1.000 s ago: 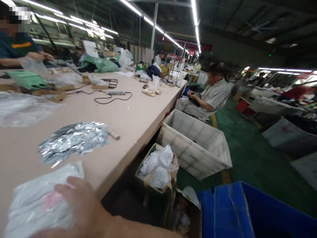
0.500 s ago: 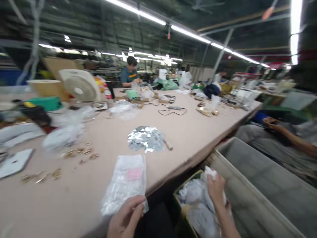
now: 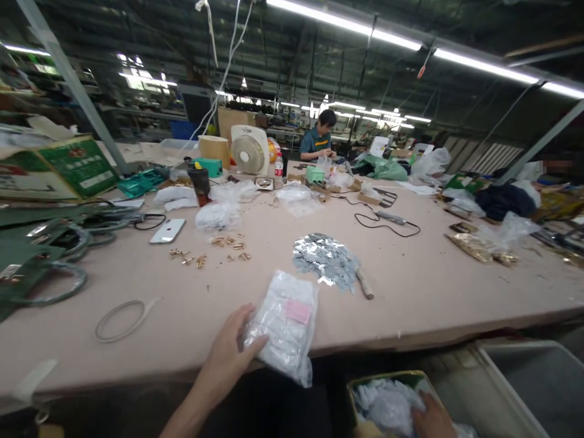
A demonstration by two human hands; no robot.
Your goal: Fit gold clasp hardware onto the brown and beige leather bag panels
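My left hand (image 3: 230, 353) grips the near edge of a clear plastic bag (image 3: 285, 325) full of small silvery parts, with a pink label on it, lying at the table's front edge. My right hand (image 3: 433, 420) is down below the table inside a cardboard box (image 3: 365, 383) of crumpled white plastic bags; its fingers are sunk in the bags and mostly cut off by the frame. A flat pile of silvery metal pieces (image 3: 326, 261) lies just beyond the bag, with a short wooden-handled tool (image 3: 365, 285) beside it.
Small gold fittings (image 3: 214, 250), a white phone (image 3: 167, 231), a loose ring of tape (image 3: 119, 319) and green handbags (image 3: 36, 255) lie to the left. A desk fan (image 3: 249, 149), cables and more bags sit farther back, where a person (image 3: 319, 141) works. A white crate (image 3: 529, 380) stands at lower right.
The view has swung left and squared up to the table. My left hand stays on the parts bag; my right hand has sunk lower in the box of white bags.
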